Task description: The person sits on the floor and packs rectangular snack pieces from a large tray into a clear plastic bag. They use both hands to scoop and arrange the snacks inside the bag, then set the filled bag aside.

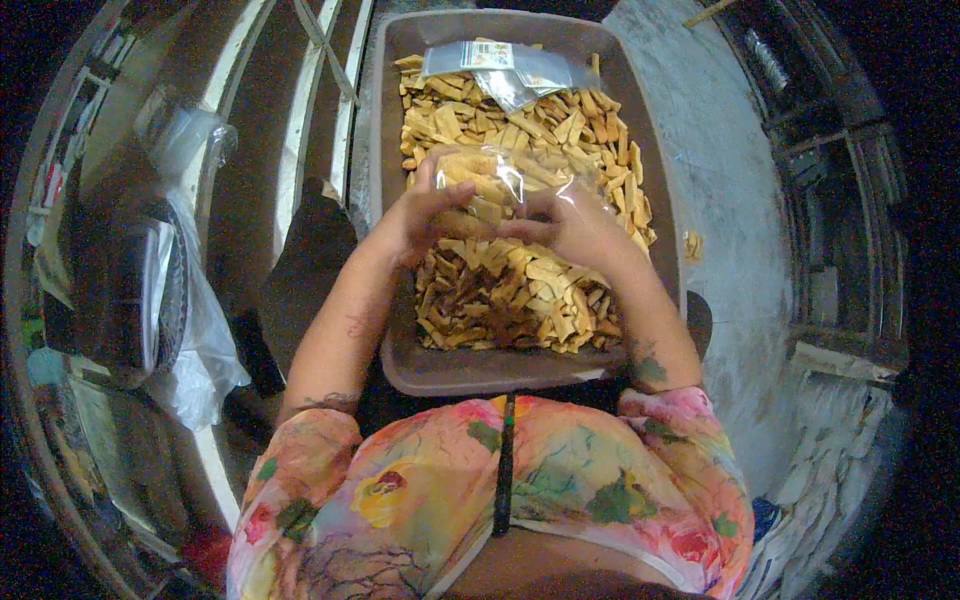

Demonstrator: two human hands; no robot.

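A brown plastic tub (pixel 395 300) in front of me holds a heap of yellow-brown snack strips (pixel 560 285). Above the heap I hold a clear plastic bag (pixel 510 172), partly filled with the same strips. My left hand (pixel 425 215) grips the bag's left side, thumb stretched across its front. On the right side, the fingers of my right hand (pixel 568 228) are curled against the bag, slightly blurred. Flat clear bags (pixel 545 68) with printed labels lie on the strips at the tub's far end.
To the left, pale slats (pixel 294 120) stand near a crumpled translucent plastic bag (pixel 205 370). A few strips (pixel 692 243) lie on the grey floor (pixel 735 220) right of the tub. Dark shelving (pixel 840 230) runs along the far right.
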